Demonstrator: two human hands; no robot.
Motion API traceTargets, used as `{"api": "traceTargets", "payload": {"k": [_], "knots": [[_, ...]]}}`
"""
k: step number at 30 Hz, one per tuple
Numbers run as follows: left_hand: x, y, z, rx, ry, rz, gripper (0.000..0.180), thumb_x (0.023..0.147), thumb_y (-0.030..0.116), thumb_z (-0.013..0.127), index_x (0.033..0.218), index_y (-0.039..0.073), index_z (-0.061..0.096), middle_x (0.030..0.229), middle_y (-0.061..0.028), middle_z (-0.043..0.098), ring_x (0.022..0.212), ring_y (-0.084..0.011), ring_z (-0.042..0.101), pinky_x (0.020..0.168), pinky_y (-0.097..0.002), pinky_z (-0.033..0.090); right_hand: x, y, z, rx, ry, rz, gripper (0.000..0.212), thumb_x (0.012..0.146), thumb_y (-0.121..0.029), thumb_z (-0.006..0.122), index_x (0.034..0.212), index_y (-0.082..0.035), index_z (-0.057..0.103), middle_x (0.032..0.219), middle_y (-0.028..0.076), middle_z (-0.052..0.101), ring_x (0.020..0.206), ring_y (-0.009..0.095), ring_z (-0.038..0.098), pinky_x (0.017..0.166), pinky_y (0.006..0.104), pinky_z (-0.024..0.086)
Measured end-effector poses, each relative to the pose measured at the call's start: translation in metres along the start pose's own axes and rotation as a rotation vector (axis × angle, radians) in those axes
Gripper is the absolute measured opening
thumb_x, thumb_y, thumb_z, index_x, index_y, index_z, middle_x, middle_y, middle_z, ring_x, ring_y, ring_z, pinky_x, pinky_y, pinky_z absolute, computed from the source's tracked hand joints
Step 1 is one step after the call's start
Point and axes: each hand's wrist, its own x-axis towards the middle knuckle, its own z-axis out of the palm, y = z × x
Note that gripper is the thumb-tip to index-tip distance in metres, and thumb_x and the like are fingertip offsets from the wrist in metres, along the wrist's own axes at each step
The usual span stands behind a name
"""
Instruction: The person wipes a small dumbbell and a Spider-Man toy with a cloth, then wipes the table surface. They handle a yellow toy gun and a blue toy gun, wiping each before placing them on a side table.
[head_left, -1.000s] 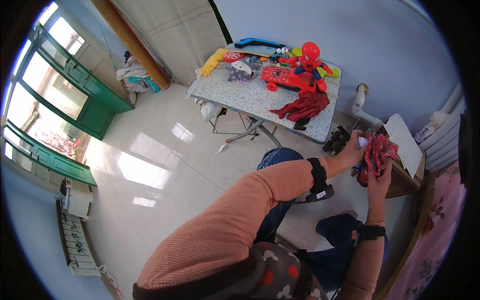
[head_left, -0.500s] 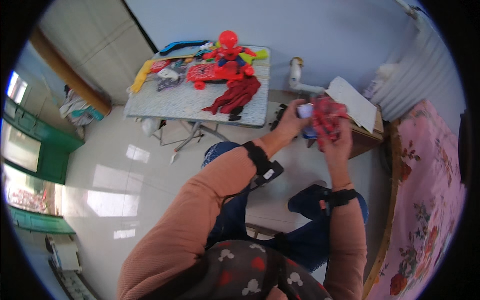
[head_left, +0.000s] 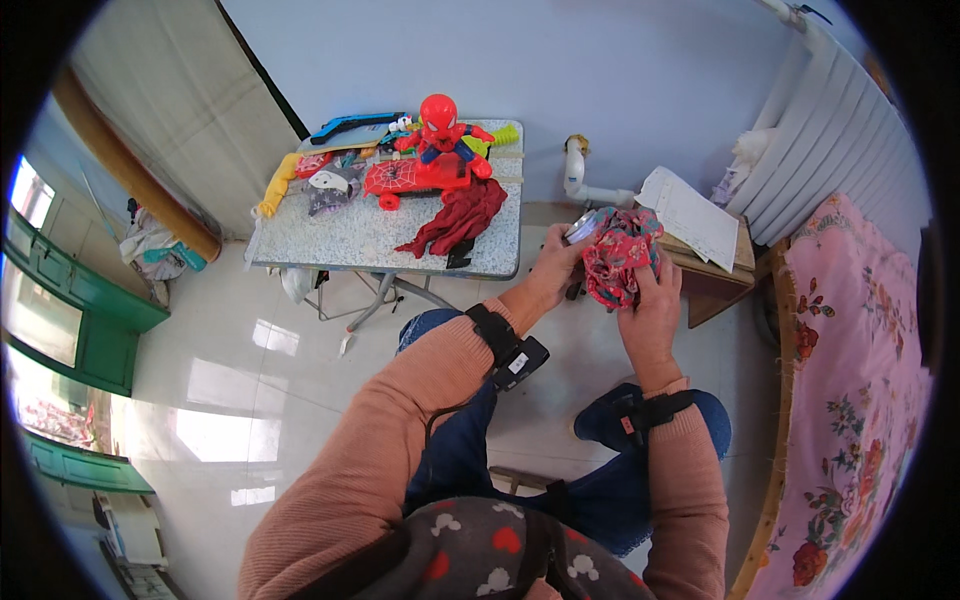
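Tiled floor point(head_left: 300, 385), right hand point(head_left: 650, 318) holding floral cloth point(head_left: 618, 258), label point(head_left: 517, 364) illegible

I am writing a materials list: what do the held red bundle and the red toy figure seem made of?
The red patterned crumpled bundle: probably thin cloth, mostly matte; it gathers in soft folds.
The round-headed red and blue toy figure: likely hard plastic, fairly glossy; its rounded form looks smooth.

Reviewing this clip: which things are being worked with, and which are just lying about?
In hand:
- pale, shiny object, partly hidden, in the left hand
- red patterned cloth, gripped by the right hand

Lying about:
- on the table: red toy figure, dark red cloth, yellow item
- white papers near the radiator
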Motion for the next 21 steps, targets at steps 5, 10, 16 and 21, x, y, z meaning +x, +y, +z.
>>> {"api": "traceTargets", "payload": {"k": [5, 10, 16, 21], "knots": [[-0.006, 0.009, 0.004, 0.196, -0.163, 0.051, 0.079, 0.090, 0.037, 0.084, 0.149, 0.010, 0.037, 0.133, -0.0087, 0.057, 0.114, -0.0213, 0.064, 0.087, -0.0412, 0.059, 0.004, 0.013, -0.003, 0.072, 0.069, 0.180, 0.057, 0.072, 0.000, 0.077, 0.127, -0.009, 0.067, 0.138, 0.020, 0.057, 0.123, 0.044, 0.054, 0.106, 0.0497, 0.046], [-0.004, 0.002, -0.002, 0.164, -0.165, 0.092, 0.069, 0.094, 0.036, 0.080, 0.148, 0.009, 0.046, 0.133, -0.0079, 0.061, 0.115, -0.0192, 0.063, 0.094, -0.0366, 0.057, 0.011, 0.013, 0.004, 0.272, 0.115, 0.029, 0.050, 0.075, -0.004, 0.079, 0.124, -0.012, 0.069, 0.136, 0.020, 0.060, 0.126, 0.042, 0.055, 0.108, 0.0491, 0.046], [0.002, 0.012, -0.009, -0.008, -0.323, 0.015, 0.056, 0.105, 0.044, 0.060, 0.147, 0.010, 0.050, 0.137, -0.0096, 0.064, 0.123, -0.0243, 0.065, 0.106, -0.0442, 0.053, -0.003, -0.006, -0.004, 0.104, 0.024, -0.015, 0.044, 0.074, -0.011, 0.081, 0.117, -0.014, 0.071, 0.129, 0.016, 0.062, 0.117, 0.041, 0.058, 0.097, 0.0491, 0.051], [-0.006, 0.040, -0.014, -0.048, -0.104, 0.030, 0.052, 0.106, 0.042, 0.060, 0.145, 0.011, 0.048, 0.136, -0.0109, 0.064, 0.123, -0.0277, 0.065, 0.105, -0.0485, 0.054, -0.009, 0.003, -0.016, 0.142, -0.221, 0.336, 0.040, 0.077, -0.017, 0.079, 0.117, -0.015, 0.071, 0.129, 0.016, 0.063, 0.112, 0.041, 0.060, 0.092, 0.0478, 0.055]]}}
